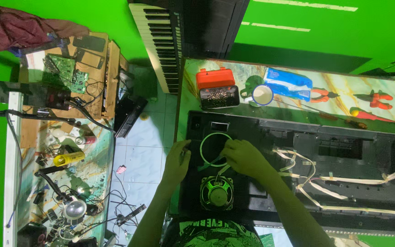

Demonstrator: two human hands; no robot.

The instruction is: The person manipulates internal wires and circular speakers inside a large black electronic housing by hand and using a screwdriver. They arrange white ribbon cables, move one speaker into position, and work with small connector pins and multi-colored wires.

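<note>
A long black opened keyboard casing [325, 151] lies across the table. My left hand [177, 161] rests on its left end, fingers curled on the edge beside a round speaker opening with a pale green ring [206, 139]. My right hand [244, 157] is closed on a thin tool or wire at the ring's right side; which one is unclear. A loose round speaker [216, 193] lies just below both hands, with thin wires running up to the opening. White ribbon cables [316, 180] trail across the casing to the right.
An orange box [214, 77], a tray of screws [219, 97], a mug [262, 95], a blue packet [289, 82] and red-handled pliers [375, 98] line the table's far edge. A keyboard [161, 43] leans behind. A cluttered bench [65, 151] with circuit boards stands left.
</note>
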